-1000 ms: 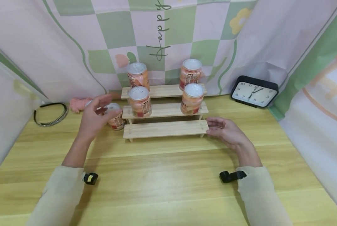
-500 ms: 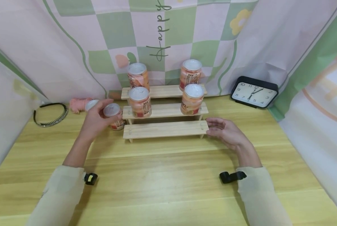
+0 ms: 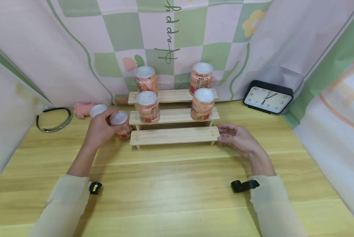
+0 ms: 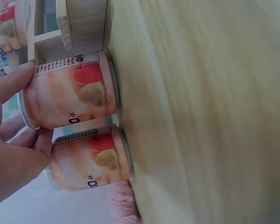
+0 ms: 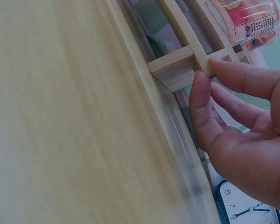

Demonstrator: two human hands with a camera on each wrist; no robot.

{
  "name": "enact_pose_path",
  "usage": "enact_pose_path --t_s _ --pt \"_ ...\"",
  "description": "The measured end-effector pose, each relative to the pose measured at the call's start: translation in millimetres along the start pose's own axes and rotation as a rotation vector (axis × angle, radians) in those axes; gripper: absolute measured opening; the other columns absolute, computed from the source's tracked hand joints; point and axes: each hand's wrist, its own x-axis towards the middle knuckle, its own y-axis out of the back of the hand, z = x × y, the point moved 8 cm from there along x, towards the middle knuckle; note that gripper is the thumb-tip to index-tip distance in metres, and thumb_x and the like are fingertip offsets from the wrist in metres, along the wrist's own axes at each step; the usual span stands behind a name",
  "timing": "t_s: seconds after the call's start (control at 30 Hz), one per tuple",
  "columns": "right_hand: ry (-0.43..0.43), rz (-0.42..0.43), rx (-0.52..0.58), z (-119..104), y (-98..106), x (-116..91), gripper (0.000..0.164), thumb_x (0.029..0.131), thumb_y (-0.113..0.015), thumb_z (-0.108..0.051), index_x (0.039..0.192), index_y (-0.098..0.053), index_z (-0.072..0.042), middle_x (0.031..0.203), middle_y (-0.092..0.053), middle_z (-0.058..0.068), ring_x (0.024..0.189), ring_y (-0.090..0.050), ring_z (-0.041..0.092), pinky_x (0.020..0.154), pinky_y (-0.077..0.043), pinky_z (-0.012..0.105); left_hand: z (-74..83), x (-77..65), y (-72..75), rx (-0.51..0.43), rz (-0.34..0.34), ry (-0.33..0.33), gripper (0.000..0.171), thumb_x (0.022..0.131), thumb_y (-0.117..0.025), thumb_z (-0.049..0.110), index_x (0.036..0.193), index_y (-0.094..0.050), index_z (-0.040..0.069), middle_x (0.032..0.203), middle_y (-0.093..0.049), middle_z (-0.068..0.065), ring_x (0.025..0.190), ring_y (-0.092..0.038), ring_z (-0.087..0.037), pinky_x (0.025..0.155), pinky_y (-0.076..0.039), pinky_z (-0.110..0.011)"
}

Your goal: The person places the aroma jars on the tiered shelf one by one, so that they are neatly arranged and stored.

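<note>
My left hand (image 3: 101, 129) holds a fruit can (image 4: 70, 93) with a pale lid, fingers and thumb around its top. The can (image 3: 120, 123) stands upright on the table beside the left end of a three-step wooden rack (image 3: 174, 136). A second such can (image 4: 91, 158) stands right behind the hand, partly hidden in the head view. At the rack's right end, my right hand (image 3: 236, 138) pinches the end of the lowest board (image 5: 203, 60) between thumb and finger. Two cans (image 3: 147, 108) stand on the middle step and two more (image 3: 201, 79) on the top step.
A black headband (image 3: 53, 120) and a pink bundle (image 3: 83, 109) lie at the back left of the wooden table (image 3: 177, 191). A black-framed clock (image 3: 267, 97) stands at the back right. A checkered curtain (image 3: 188, 29) hangs behind the rack.
My left hand has come down and closed around the can beside the rack; the can has shifted slightly toward the front. The right hand has stayed at the rack's end.
</note>
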Motion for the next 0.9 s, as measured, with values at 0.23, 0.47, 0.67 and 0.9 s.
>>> enact_pose_path --t_s 0.23,0.47,0.67,0.9 --pt "0.011 -0.003 -0.009 -3 -1 -2 0.062 0.095 -0.062 0.006 0.149 -0.032 0.012 0.134 -0.043 0.020 0.110 -0.054 0.019 0.094 -0.053 0.028 -9.3 -5.7 -0.7 -0.094 -0.013 0.106 0.055 0.083 -0.085 0.011 0.130 -0.063 -0.005 0.128 -0.062 -0.023 0.114 -0.059 -0.034 0.092 -0.048 -0.042" --pt "0.014 -0.007 -0.006 -4 -2 -2 0.062 0.095 -0.061 0.007 0.149 -0.032 0.013 0.133 -0.043 0.020 0.110 -0.054 0.018 0.094 -0.053 0.027 -10.7 -10.1 1.3 -0.115 -0.037 0.156 0.067 0.083 -0.086 0.013 0.138 -0.055 -0.009 0.135 -0.057 -0.028 0.121 -0.056 -0.040 0.099 -0.047 -0.051" --pt "0.010 -0.007 -0.008 -3 -1 -2 0.062 0.095 -0.060 0.008 0.150 -0.032 0.012 0.134 -0.042 0.021 0.110 -0.054 0.018 0.093 -0.052 0.026 -8.8 -13.5 4.5 -0.076 -0.029 0.157 0.068 0.083 -0.086 0.018 0.140 -0.056 -0.006 0.136 -0.057 -0.026 0.118 -0.058 -0.037 0.093 -0.050 -0.046" --pt "0.003 -0.005 -0.005 -4 -2 -3 0.063 0.095 -0.061 0.007 0.150 -0.031 0.012 0.136 -0.041 0.021 0.111 -0.053 0.018 0.093 -0.052 0.025 -3.6 -18.8 12.4 -0.087 -0.021 0.171 0.070 0.084 -0.086 0.024 0.142 -0.056 -0.001 0.136 -0.058 -0.023 0.115 -0.059 -0.034 0.083 -0.048 -0.019"
